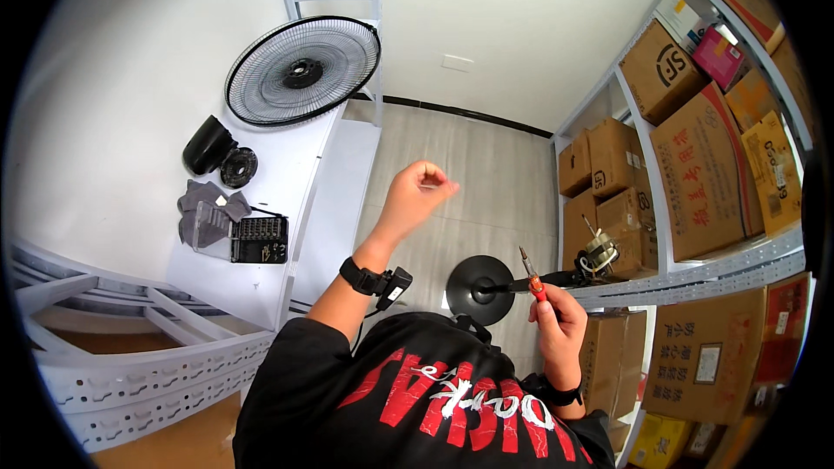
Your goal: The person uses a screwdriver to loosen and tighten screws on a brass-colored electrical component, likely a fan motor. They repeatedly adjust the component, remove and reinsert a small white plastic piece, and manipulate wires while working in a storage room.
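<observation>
My left hand (pixel 415 200) is raised over the floor, thumb and fingertips pinched together. Whatever they hold, if anything, is too small to make out. In my right hand (pixel 561 323) is a screwdriver (pixel 535 282) with a red handle, its metal tip pointing up and away from me. Just beyond it a stand fan lies along my front, its round black base (pixel 473 276) left of the screwdriver. A dark pole leads right to the exposed motor (pixel 599 254), which has a thin shaft sticking up.
On the white table (pixel 300 148) at left lie a round fan grille (pixel 261 91), a black motor cover (pixel 207 146), a black round part (pixel 239 168), a grey cloth (pixel 198 195) and a bit set case (pixel 261 240). Shelves with cardboard boxes (pixel 704 178) line the right.
</observation>
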A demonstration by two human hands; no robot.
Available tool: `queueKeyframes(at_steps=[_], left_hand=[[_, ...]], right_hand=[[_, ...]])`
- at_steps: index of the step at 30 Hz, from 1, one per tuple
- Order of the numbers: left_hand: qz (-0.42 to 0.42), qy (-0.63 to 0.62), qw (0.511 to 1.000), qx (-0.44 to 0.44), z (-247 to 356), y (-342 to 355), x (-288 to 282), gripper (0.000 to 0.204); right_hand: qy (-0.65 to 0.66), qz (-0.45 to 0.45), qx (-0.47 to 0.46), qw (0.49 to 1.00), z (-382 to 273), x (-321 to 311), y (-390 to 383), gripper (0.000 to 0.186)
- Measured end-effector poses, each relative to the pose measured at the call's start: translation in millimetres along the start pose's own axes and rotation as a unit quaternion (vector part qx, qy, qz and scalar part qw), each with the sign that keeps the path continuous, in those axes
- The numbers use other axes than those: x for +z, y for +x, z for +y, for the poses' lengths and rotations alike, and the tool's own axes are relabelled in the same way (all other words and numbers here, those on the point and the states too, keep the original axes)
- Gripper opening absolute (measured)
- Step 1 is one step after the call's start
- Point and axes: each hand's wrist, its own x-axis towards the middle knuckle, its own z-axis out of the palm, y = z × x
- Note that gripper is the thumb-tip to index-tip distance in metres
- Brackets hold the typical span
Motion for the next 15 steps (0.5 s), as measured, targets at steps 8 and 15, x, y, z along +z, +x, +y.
queueKeyframes(at_steps=[8,15], left_hand=[[0.108,0.098,0.989,-0.032,-53,-8,-14,0.019],[0.223,0.166,0.960,0.038,-97,-38,-20,0.013]], right_hand=[[0.004,0.013,0.007,1.000,18,-8,-9,0.025],[0.011,-0.007,-0.007,1.000,40,-35,-9,0.025]])
